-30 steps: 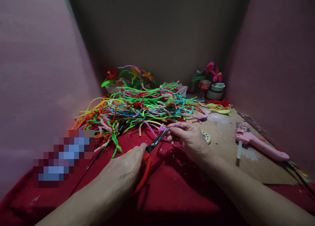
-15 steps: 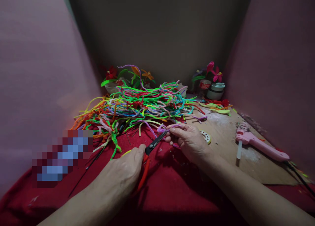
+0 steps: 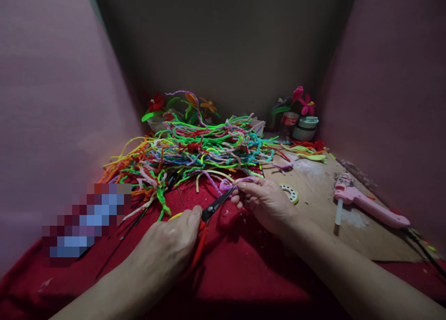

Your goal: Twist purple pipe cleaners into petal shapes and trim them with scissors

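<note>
My left hand [image 3: 177, 234] is closed round the red handles of a pair of scissors [image 3: 216, 205]. The dark blades point up and right, with their tips at the fingers of my right hand [image 3: 263, 199]. That hand pinches a purple pipe cleaner [image 3: 226, 185], which is bent into small loops at the blade tips. Whether the blades touch it I cannot tell. Just beyond both hands lies a large heap of pipe cleaners [image 3: 209, 146] in many colours.
A brown board [image 3: 348, 245] on the right carries a pink glue gun [image 3: 372, 206] and a round white disc with holes [image 3: 290, 194]. Behind stand a lidded jar [image 3: 305, 129] and pipe-cleaner flowers [image 3: 308, 105]. Red cloth [image 3: 251, 273] covers the table.
My left hand and the scissors have shifted slightly left. The purple loops at the blade tips have moved a little left and lower, and my right hand has moved slightly.
</note>
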A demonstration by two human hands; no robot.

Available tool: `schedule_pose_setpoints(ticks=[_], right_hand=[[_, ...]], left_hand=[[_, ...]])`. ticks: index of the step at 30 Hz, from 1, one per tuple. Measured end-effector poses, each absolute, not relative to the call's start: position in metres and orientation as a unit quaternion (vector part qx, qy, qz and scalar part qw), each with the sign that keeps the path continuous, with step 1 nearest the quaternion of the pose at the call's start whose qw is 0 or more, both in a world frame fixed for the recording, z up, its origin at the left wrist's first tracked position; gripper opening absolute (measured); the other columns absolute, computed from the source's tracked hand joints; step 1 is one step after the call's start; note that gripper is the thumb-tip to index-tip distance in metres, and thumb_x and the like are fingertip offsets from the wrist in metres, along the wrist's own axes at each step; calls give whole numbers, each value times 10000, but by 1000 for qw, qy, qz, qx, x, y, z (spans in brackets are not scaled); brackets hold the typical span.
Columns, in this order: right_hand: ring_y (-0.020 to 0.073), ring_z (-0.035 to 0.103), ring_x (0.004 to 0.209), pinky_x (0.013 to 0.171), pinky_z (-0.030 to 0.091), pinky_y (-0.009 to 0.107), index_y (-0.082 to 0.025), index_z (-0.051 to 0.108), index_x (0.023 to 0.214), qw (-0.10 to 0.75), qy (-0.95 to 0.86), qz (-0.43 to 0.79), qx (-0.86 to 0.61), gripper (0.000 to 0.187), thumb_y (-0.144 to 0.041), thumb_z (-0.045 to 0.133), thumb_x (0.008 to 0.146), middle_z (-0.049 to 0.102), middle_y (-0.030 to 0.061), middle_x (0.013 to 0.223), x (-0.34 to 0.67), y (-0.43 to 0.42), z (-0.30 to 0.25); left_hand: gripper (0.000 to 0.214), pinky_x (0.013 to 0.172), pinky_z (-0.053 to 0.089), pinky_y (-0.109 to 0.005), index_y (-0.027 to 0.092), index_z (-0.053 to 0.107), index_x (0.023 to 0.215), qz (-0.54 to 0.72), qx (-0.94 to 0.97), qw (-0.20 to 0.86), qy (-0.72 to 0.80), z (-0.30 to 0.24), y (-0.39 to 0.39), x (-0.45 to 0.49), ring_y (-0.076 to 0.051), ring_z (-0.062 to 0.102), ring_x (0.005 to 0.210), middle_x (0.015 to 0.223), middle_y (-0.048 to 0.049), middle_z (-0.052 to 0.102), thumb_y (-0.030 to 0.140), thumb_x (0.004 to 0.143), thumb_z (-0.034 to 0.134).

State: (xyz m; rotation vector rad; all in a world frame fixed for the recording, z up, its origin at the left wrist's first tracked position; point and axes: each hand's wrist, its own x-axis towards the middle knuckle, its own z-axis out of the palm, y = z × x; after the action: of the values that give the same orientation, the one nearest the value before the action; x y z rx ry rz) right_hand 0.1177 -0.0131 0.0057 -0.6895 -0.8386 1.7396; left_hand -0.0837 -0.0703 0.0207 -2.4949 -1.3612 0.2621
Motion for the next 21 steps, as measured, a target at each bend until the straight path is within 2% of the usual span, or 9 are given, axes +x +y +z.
schedule_pose_setpoints(ticks=[13, 21], right_hand=[[113, 602, 514, 461, 444, 189, -79, 623, 706, 481, -323, 767, -275, 94, -135, 659, 640, 644, 58, 612, 119, -13, 5], [112, 602, 515, 462, 446, 187, -81, 620, 689, 476, -332, 766, -276, 87, -133, 666, 637, 635, 47, 591, 118, -15, 6]], left_hand=[[409, 591, 538, -317, 99, 533, 1060, 128, -851, 148, -488, 21, -71, -78, -199, 625, 716, 831, -113, 617, -16, 760, 281], [433, 600, 532, -344, 103, 547, 1037, 114, -856, 124, -488, 21, -73, -82, -202, 620, 675, 814, -124, 610, -34, 733, 271]])
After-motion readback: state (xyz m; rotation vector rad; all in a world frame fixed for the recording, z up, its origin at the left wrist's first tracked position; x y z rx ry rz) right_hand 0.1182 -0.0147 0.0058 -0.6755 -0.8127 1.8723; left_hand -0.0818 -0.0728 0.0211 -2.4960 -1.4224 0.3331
